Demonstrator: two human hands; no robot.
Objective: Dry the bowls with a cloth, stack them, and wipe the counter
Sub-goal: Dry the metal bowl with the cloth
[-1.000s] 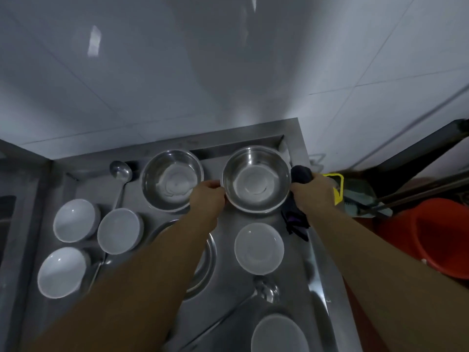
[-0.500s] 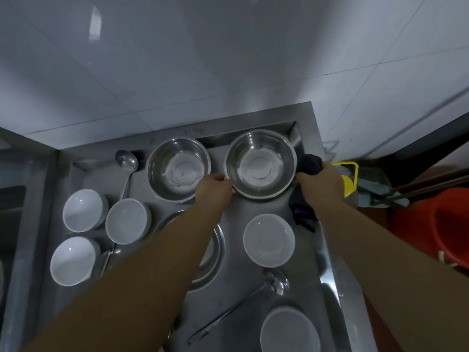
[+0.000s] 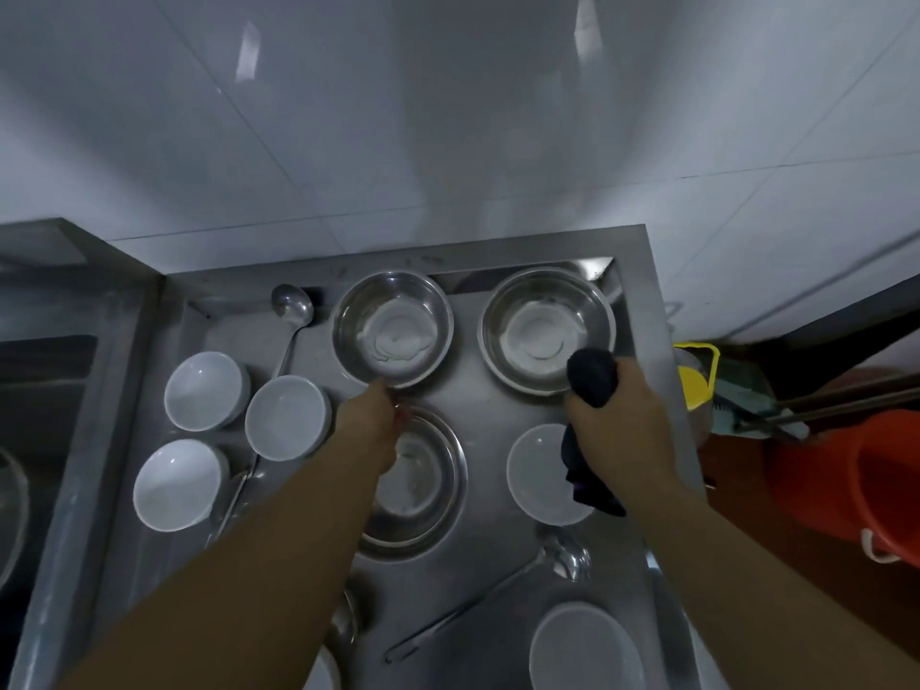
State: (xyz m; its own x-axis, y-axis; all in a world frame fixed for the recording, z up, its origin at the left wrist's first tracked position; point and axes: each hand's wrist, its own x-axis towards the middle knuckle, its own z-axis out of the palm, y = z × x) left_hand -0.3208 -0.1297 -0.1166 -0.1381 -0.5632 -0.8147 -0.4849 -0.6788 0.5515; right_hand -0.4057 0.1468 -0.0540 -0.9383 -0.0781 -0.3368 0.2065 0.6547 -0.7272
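A dark cloth (image 3: 591, 377) is clamped in the curled fingers of the right hand (image 3: 617, 430), its bunched end poking out above the knuckles and a tail hanging below the palm. Just ahead of those fingers stands the right steel bowl (image 3: 546, 329), with the cloth at its near rim. The left hand (image 3: 371, 425) is reached to the near rim of the left steel bowl (image 3: 392, 329); whether its fingers are pinched on that rim or merely touching cannot be told. A third steel bowl (image 3: 423, 483) lies under the left wrist.

The drying is best done with one bowl steadied at the rim while the cloth is swept round the inside.

White bowls (image 3: 286, 415) are clustered left of the left fingers, and another white bowl (image 3: 540, 473) lies under the right wrist. Ladles (image 3: 293, 311) lie between the bowls. Little bare surface (image 3: 478, 405) is left, and the raised edge stands close to the right.
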